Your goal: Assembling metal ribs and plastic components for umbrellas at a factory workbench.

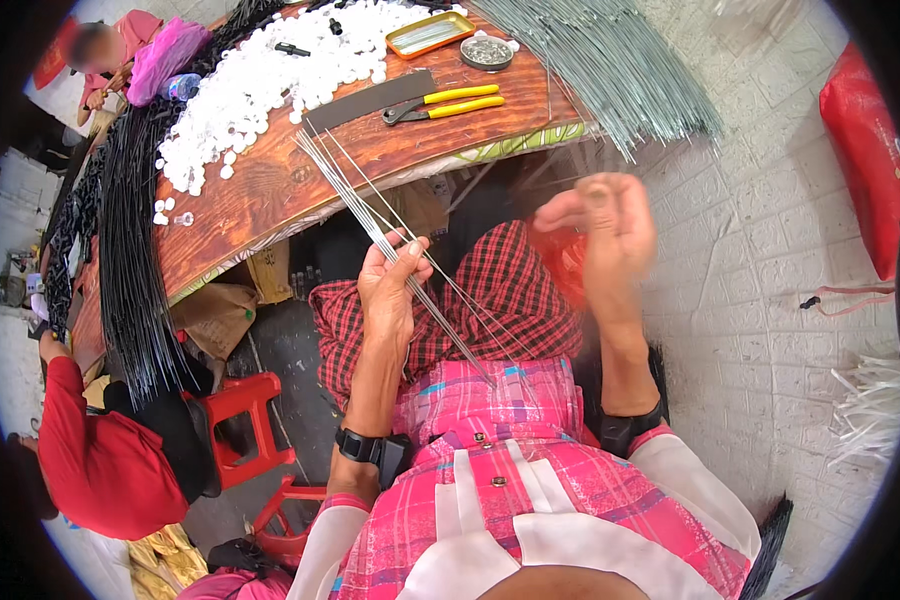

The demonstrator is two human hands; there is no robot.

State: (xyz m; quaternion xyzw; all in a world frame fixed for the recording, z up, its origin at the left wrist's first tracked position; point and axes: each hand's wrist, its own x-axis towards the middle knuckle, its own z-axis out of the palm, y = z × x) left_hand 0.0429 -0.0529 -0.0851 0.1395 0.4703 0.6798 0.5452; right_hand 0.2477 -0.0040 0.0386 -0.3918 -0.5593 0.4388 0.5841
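My left hand is closed around a loose bunch of thin silver metal rods. The rods slant across my lap, their far ends over the table edge, and one strays apart from the bunch. My right hand is raised to the right of the lap, away from the rods. It is smeared by motion, so whether it holds anything is unclear. On the table beyond the rod ends lie yellow-handled pliers and a dark flat strip.
The wooden table carries a heap of small white plastic pieces, an orange tin and a round dish of small metal bits. Silver rods overhang at right, black ones at left. Red stools and co-workers are leftward.
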